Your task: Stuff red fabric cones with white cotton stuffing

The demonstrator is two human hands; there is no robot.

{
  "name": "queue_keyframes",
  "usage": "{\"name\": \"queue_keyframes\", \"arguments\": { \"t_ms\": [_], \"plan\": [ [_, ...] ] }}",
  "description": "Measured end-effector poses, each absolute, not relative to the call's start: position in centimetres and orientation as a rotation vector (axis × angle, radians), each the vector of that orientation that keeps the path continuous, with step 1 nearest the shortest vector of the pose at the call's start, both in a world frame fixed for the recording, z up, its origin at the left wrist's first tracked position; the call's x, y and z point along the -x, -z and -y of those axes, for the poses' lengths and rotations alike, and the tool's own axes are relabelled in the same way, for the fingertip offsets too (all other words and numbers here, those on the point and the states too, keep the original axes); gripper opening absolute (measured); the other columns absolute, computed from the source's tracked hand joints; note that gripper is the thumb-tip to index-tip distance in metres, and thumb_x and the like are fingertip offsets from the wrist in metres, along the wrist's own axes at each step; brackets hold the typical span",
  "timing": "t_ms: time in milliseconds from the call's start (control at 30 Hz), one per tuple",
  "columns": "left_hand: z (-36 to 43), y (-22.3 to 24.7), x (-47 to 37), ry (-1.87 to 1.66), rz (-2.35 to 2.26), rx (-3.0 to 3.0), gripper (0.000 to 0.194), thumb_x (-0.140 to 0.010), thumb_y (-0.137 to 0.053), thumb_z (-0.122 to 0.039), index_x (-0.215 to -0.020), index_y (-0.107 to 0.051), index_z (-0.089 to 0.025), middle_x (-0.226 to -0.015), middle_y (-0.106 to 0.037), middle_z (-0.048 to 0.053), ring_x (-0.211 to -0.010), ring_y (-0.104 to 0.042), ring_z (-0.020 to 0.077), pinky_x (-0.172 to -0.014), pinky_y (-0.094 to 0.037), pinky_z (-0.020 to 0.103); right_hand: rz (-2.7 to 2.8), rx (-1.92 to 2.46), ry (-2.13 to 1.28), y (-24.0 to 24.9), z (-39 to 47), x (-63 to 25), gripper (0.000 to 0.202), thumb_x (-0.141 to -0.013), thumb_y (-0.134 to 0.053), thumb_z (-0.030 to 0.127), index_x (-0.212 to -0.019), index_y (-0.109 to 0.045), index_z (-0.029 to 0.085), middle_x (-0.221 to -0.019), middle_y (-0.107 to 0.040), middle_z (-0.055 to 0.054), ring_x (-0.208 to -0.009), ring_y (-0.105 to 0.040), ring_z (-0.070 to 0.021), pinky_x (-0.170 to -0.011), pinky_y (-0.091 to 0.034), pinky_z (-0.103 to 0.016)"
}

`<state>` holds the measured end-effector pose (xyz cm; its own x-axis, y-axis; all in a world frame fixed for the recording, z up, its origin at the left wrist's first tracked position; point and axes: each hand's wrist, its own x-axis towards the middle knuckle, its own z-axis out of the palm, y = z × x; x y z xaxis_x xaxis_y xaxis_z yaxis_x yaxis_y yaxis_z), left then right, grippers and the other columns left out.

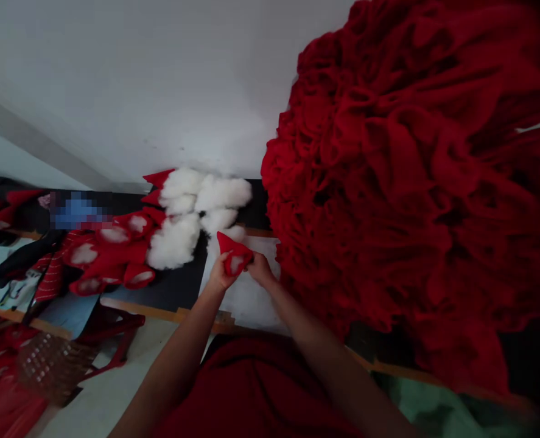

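Both my hands hold a small red pointed cloth piece [227, 244] with white stuffing showing in its round opening. My left hand [224, 272] is closed on its lower left side. My right hand [259, 267] grips the right edge of the opening, its fingertips partly hidden by the cloth. Below the hands lies a white sheet [246, 304] on the dark table. Just beyond them to the left are fluffy clumps of white stuffing [173, 242].
A tall heap of red cloth pieces [388, 182] rises on the right. Several stuffed red pieces [114, 261] lie left. Farther left, a person's dark sleeve [23, 252] reaches over the table. A red stool [121, 340] and a brown woven basket [53, 365] stand below.
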<state>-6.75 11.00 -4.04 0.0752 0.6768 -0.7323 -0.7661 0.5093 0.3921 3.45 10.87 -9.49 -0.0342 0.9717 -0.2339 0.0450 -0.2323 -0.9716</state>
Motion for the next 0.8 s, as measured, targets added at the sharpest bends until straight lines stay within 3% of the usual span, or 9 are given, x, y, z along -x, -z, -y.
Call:
{"name": "queue_keyframes", "arguments": {
  "t_ms": [100, 233, 367, 500, 633, 800],
  "plan": [
    [-12.2, 4.6, 6.7, -1.092, -1.071, 0.118, 0.011, -0.071, -0.048, -0.01, -0.075, -0.058, -0.012, -0.061, -0.064, 0.005, -0.053, -0.06, 0.0127, -0.055, -0.05, 0.023, 0.918, 1.365, -1.489, 9.3, -10.4, -4.7, 0.015, -0.059, -0.057, 0.03, -0.064, -0.056, 0.016, -0.049, -0.056, 0.003, -0.046, -0.051, -0.011, -0.046, -0.042, -0.023],
    [-13.4, 4.3, 8.0, -1.169, -1.117, 0.142, 0.009, -0.073, -0.049, -0.012, -0.077, -0.056, -0.015, -0.06, -0.063, 0.001, -0.055, -0.06, 0.0119, -0.058, -0.05, 0.024, 0.677, 1.321, -1.479, 6.9, -9.4, -7.4, 0.028, -0.057, -0.059, 0.041, -0.07, -0.05, 0.019, -0.057, -0.056, 0.004, -0.051, -0.055, -0.0106, -0.052, -0.047, -0.025],
    [-13.1, 2.7, 8.3, -1.149, -1.049, 0.1, 0.014, -0.075, -0.054, -0.022, -0.086, -0.058, -0.016, -0.076, -0.067, 0.005, -0.07, -0.064, 0.0176, -0.067, -0.052, 0.034, 0.555, 1.163, -1.608, 3.1, -7.9, -9.3, 0.031, -0.054, -0.065, 0.039, -0.075, -0.049, 0.021, -0.062, -0.056, 0.005, -0.054, -0.056, -0.0103, -0.055, -0.048, -0.025],
    [-11.2, 0.7, 6.7, -1.087, -1.016, 0.069, 0.023, -0.08, -0.051, -0.033, -0.083, -0.06, -0.012, -0.071, -0.066, 0.006, -0.06, -0.062, 0.016, -0.056, -0.051, 0.028, 0.608, 1.054, -1.756, 0.8, -7.3, -7.8, 0.024, -0.059, -0.064, 0.034, -0.075, -0.052, 0.02, -0.058, -0.056, 0.005, -0.053, -0.055, -0.0111, -0.054, -0.046, -0.025],
    [-9.4, -0.9, 4.9, -1.076, -0.984, 0.069, 0.033, -0.085, -0.043, -0.037, -0.076, -0.061, -0.01, -0.064, -0.065, 0.007, -0.052, -0.059, 0.0138, -0.048, -0.048, 0.024, 0.933, 1.295, -1.429, 0.7, -7.7, -5.1, 0.016, -0.069, -0.056, 0.032, -0.078, -0.057, 0.019, -0.059, -0.058, 0.002, -0.055, -0.054, -0.0135, -0.057, -0.046, -0.027],
    [-8.4, -2.1, 3.0, -1.285, -0.904, 0.06, 0.029, -0.086, -0.044, -0.033, -0.076, -0.062, -0.012, -0.071, -0.067, 0.004, -0.067, -0.062, 0.011, -0.072, -0.05, 0.021, 1.434, 1.42, -0.932, -0.3, -7.9, -4.1, 0.013, -0.076, -0.047, 0.02, -0.071, -0.059, 0.02, -0.073, -0.059, -0.004, -0.071, -0.054, -0.0171, -0.069, -0.045, -0.03]
  ]
}}
